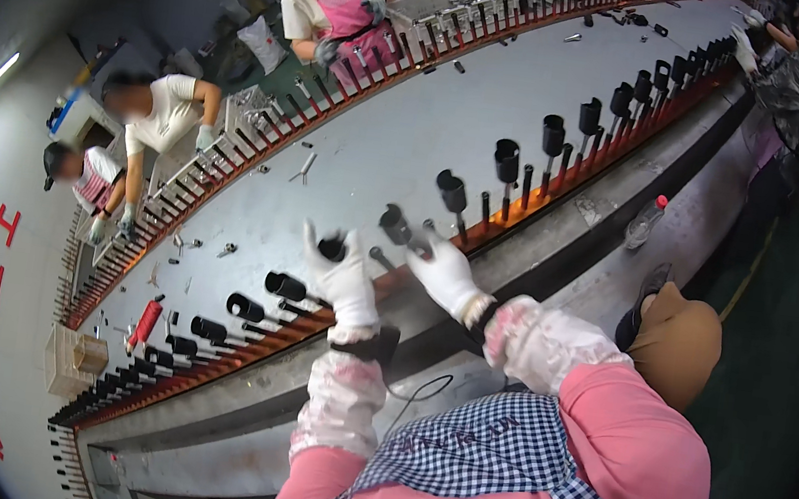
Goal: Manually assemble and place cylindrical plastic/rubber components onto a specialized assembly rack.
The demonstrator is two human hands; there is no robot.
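Both my hands wear white gloves and reach over the near edge of a long grey work table (414,140). My left hand (340,277) is closed around a black tube-shaped part (330,246). My right hand (444,271) grips another black tube part (395,223) with a thin metal pin, just above the orange rail (569,186) along the table edge. Several like black tubes (506,161) stand on pins along that rail on both sides of my hands.
A second pin rail (263,136) runs along the far side, where other people in aprons and gloves work. Another person stands at the far right end. A clear bottle (643,223) rests on the ledge by my right. Small loose metal parts (303,168) lie on the table.
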